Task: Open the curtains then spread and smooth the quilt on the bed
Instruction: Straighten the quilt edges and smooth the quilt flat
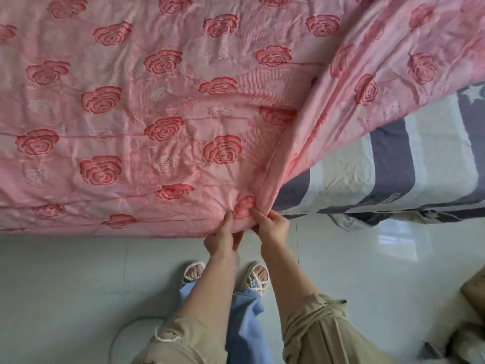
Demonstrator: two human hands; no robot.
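Hands: left hand [222, 239] and right hand [273, 225] both hold the near edge of the quilt [157, 101], just beside each other at the side of the bed [388, 203].
Left hand: thumb lies on top of the pink cloth and the fingers are tucked under the edge, pinching it.
Right hand: fingers are curled round a bunched fold where the flap begins.
Quilt: pink with red roses. It lies spread over the left and middle of the bed. Its right part runs as a creased flap diagonally from the hands toward the upper right.
Sheet [430, 153]: grey and white stripes with stars, uncovered to the right of the flap.
Floor [65, 271]: pale glossy tiles below the bed's edge.
Feet: beaded sandals [258, 278] and blue trousers [244, 319] between the forearms.
Sleeves [315, 324]: khaki, pushed up the arms.
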